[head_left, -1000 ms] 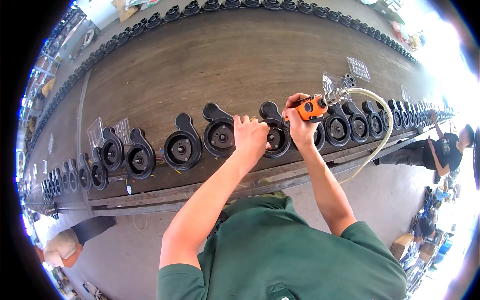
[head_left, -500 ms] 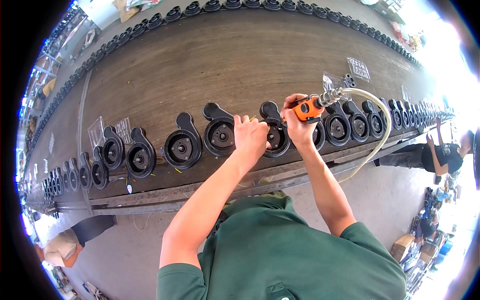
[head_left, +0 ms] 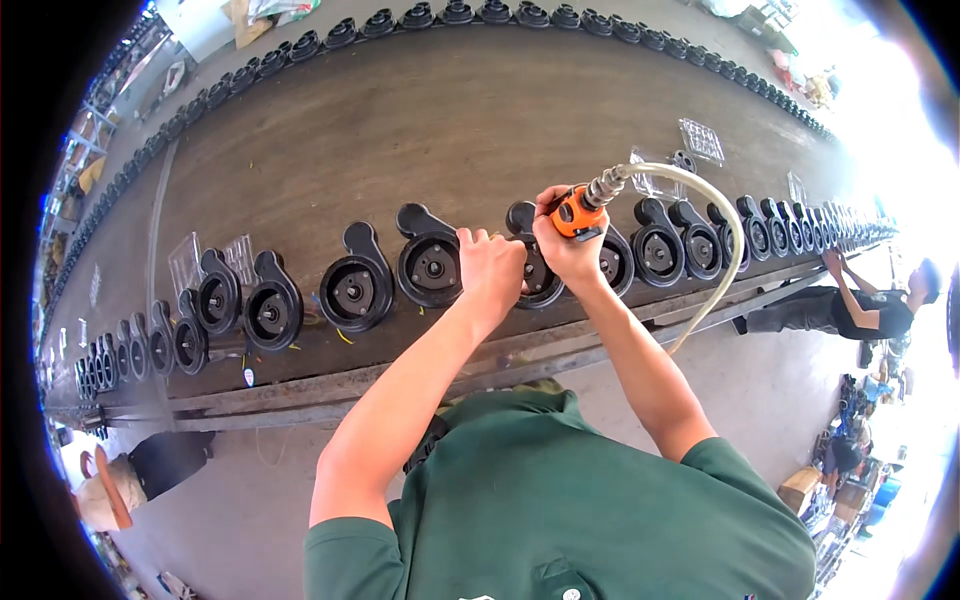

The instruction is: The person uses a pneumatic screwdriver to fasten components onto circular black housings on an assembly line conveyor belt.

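My right hand point(head_left: 568, 248) is wrapped round an orange air-powered driver point(head_left: 578, 212) with a metal coupling point(head_left: 606, 186) and a clear hose point(head_left: 712, 190). It holds the driver over a black round housing point(head_left: 538, 284), which has a rounded lug at its far end. At the left side of that housing my left hand point(head_left: 491, 268) is closed, its fingers curled and the thumb at the rim. The hands hide much of the housing and the driver's tip. Just left stands another black housing point(head_left: 430, 268) with a metal shaft in its middle.
More housings line the bench's near edge point(head_left: 300, 390) on both sides, and another row point(head_left: 420, 15) runs along the far side. Clear plastic trays point(head_left: 702, 142) lie on the brown bench top point(head_left: 400, 120). Other people point(head_left: 880, 305) stand at the far right and far left.
My right hand has moved left with the driver, closer to my left hand and over the housing. The whole view has shifted slightly; my left hand stays at the same housing.
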`<state>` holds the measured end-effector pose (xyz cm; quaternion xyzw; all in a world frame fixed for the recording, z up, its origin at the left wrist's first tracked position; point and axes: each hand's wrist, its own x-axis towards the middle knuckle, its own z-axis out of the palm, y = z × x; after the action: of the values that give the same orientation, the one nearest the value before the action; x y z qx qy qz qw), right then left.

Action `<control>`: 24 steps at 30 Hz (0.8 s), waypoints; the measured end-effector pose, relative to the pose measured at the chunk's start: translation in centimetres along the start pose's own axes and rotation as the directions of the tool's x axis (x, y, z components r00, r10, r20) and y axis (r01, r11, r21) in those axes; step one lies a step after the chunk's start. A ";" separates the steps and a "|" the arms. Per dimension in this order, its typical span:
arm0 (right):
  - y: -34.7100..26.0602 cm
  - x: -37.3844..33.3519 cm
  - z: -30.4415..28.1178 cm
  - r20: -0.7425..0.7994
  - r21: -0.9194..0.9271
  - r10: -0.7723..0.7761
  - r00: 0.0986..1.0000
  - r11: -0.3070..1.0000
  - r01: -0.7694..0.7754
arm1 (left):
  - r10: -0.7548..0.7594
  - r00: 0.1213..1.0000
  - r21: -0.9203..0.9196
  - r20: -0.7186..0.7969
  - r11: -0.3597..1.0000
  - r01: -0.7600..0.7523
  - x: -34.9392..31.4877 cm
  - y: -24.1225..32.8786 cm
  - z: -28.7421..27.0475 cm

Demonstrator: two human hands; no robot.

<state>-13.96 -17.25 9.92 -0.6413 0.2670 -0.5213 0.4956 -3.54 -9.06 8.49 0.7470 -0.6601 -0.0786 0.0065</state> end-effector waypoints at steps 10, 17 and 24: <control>0.9 0.3 -0.6 -0.043 0.070 0.054 0.998 0.996 -0.050 | 0.003 0.999 0.019 -0.046 1.000 -0.002 -0.2 0.4 0.6; 1.2 0.2 -0.8 -0.057 0.058 0.048 0.997 0.997 -0.044 | -0.004 1.000 0.020 -0.029 1.000 0.005 -0.1 0.3 0.4; 1.2 0.2 -1.3 -0.086 0.087 0.060 0.994 0.995 -0.052 | 0.004 0.998 0.039 -0.056 0.999 -0.001 -0.2 0.4 0.5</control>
<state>-14.89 -18.30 8.79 -0.5883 0.2844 -0.5458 0.5245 -4.02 -8.88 8.05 0.7480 -0.6621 -0.0448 0.0104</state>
